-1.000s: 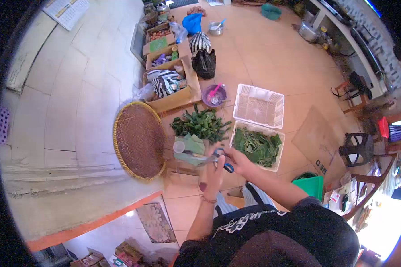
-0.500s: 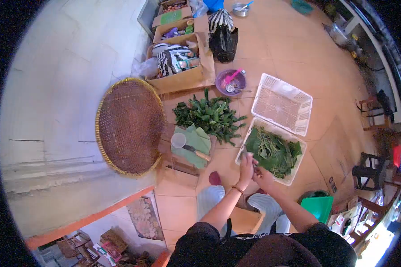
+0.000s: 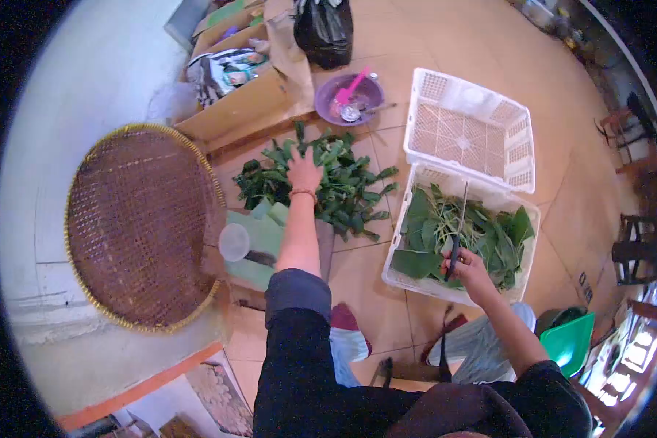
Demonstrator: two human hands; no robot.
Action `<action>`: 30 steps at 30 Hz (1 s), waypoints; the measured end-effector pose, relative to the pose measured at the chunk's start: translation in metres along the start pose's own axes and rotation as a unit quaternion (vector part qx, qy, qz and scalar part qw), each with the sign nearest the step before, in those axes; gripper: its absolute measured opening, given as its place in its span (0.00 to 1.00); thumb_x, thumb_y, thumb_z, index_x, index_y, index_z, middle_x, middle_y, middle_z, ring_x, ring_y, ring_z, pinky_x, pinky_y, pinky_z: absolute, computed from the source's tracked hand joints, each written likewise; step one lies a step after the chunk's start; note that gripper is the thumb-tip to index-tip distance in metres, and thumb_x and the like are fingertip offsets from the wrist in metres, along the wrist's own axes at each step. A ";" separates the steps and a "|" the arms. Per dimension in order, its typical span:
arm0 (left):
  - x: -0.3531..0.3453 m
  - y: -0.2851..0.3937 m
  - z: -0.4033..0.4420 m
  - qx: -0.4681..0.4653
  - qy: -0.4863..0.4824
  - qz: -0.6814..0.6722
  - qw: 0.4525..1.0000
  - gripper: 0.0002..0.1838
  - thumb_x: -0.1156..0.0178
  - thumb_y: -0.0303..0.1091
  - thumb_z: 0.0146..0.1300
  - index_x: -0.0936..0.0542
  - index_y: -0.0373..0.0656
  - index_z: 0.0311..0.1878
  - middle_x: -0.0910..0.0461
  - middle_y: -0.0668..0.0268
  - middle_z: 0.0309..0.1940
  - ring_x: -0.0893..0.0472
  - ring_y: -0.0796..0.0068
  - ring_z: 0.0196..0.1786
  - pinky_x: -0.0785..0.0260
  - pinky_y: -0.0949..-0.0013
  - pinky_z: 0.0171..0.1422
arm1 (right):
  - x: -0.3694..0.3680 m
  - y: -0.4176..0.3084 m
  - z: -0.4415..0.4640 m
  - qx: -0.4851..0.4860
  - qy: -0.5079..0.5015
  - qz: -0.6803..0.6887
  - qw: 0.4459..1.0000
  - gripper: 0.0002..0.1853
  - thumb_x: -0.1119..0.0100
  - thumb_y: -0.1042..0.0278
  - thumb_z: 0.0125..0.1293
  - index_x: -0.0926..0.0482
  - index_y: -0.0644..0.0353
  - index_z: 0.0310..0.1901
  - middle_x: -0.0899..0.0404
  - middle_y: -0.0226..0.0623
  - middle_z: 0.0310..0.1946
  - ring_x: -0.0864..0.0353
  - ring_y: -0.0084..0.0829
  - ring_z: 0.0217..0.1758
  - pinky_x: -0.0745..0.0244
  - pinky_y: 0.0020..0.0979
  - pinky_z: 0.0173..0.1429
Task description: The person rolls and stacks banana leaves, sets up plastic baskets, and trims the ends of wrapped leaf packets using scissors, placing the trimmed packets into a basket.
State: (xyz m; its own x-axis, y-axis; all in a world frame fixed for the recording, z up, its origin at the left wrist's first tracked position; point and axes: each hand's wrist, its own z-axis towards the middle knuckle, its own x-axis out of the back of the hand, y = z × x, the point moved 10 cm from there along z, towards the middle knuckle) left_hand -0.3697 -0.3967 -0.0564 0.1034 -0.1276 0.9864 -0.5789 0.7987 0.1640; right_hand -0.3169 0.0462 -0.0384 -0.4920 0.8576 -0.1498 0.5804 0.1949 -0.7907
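My left hand (image 3: 304, 174) reaches onto a pile of folded green leaf bundles (image 3: 349, 182) on the floor; its fingers are spread on the near side of the pile. In my right hand (image 3: 470, 271) is a pair of black-handled scissors (image 3: 455, 250), blades pointing away from me. The scissors are over a white plastic crate (image 3: 395, 252) that holds large green leaves (image 3: 417, 226) and pale thin stems. Beside my left forearm, cut leaf pieces (image 3: 250, 271) lie on a low stand with a translucent plastic cup (image 3: 233, 241).
A large round woven tray (image 3: 146, 226) leans at the left. Another white crate (image 3: 461, 135) lies beyond the leaf crate. A purple basin (image 3: 325, 95) with a pink utensil, a cardboard box (image 3: 244, 106) and a black plastic bag (image 3: 324, 36) stand at the back. A green container (image 3: 568, 343) is near my right.
My hands were together at the crate's near left edge and have moved apart. The left has gone forward and left onto the leaf bundles; the right, with the scissors, is now over the crate.
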 end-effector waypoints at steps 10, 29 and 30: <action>0.001 -0.008 0.001 -0.022 0.042 -0.435 0.899 0.21 0.37 0.27 0.47 0.34 0.42 0.45 0.34 0.53 0.45 0.25 0.58 0.41 0.29 0.57 0.45 | -0.009 -0.031 -0.051 0.151 -0.031 0.059 0.986 0.13 0.41 0.68 0.54 0.30 0.59 0.41 0.27 0.28 0.29 0.27 0.21 0.33 0.37 0.22 0.36; 0.216 0.254 -0.282 -0.412 0.014 -0.352 0.840 0.23 0.39 0.28 0.47 0.37 0.38 0.45 0.31 0.56 0.38 0.29 0.67 0.44 0.38 0.66 0.52 | -0.027 -0.007 -0.132 0.158 -0.132 -0.175 0.963 0.33 0.54 0.30 0.54 0.32 0.56 0.44 0.29 0.31 0.37 0.29 0.22 0.37 0.37 0.25 0.37; 0.211 0.258 -0.286 -0.427 0.020 -0.344 0.836 0.23 0.39 0.27 0.46 0.37 0.38 0.45 0.31 0.56 0.38 0.29 0.65 0.44 0.38 0.66 0.52 | -0.028 -0.011 -0.135 0.171 -0.136 -0.175 0.960 0.33 0.54 0.30 0.54 0.32 0.56 0.45 0.29 0.31 0.37 0.29 0.22 0.38 0.37 0.24 0.37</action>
State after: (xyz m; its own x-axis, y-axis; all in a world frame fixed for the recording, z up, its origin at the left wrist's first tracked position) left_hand -0.2663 -0.0492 0.1913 0.2104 -0.7230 0.6580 0.4151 0.6754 0.6095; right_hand -0.2220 0.0846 0.0551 -0.7964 0.6029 0.0482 0.1248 0.2418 -0.9623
